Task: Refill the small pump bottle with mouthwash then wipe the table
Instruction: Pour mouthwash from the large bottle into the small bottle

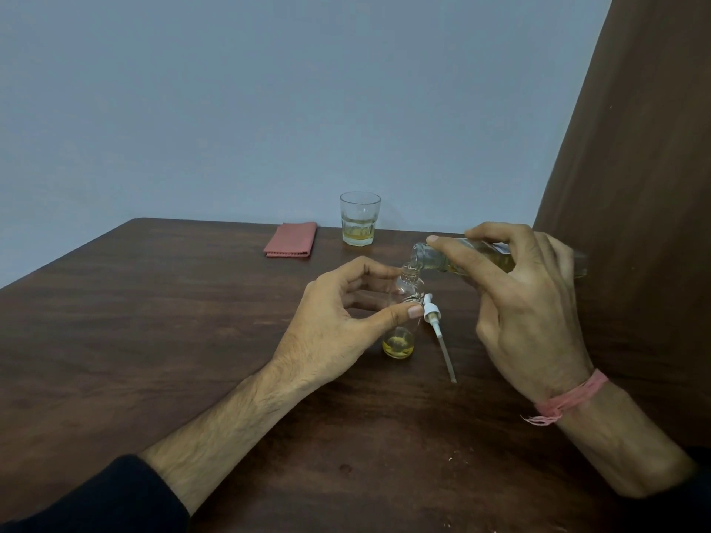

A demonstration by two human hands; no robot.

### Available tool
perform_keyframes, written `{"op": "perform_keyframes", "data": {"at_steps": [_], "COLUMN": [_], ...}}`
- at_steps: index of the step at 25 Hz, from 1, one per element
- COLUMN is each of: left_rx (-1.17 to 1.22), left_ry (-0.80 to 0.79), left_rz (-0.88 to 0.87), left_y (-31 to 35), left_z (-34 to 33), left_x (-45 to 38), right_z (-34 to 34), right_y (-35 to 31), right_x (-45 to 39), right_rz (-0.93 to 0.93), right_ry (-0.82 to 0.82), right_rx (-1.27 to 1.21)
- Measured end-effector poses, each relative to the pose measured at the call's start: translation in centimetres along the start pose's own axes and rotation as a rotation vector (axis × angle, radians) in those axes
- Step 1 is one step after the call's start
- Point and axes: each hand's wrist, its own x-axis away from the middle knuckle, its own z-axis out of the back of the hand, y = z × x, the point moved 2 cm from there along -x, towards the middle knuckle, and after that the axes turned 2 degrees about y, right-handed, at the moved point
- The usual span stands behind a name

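Observation:
A small clear pump bottle (pixel 402 332) stands upright on the dark wooden table (pixel 154 321), with a little yellow liquid at its bottom. My left hand (pixel 338 321) holds it between thumb and fingers. My right hand (pixel 519 298) grips a clear mouthwash bottle (pixel 427 255) tilted almost flat, its open mouth touching the small bottle's neck. The white pump head with its dip tube (pixel 436 325) lies on the table just right of the small bottle.
A folded pink cloth (pixel 291 239) lies near the table's far edge. A glass (pixel 359 219) holding some yellow liquid stands to its right. A brown curtain (pixel 635 167) hangs along the right side. A blue wall is behind.

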Motion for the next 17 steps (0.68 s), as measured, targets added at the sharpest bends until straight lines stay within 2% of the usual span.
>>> {"op": "perform_keyframes", "data": {"at_steps": [17], "left_rx": [-0.011], "left_ry": [-0.007], "left_rz": [-0.002], "left_y": [-0.11], "left_z": [0.1], "left_x": [0.01], "right_z": [0.04], "right_y": [0.05], "right_x": [-0.03], "right_rz": [0.008], "right_ry": [0.005], "right_rx": [-0.01]}}
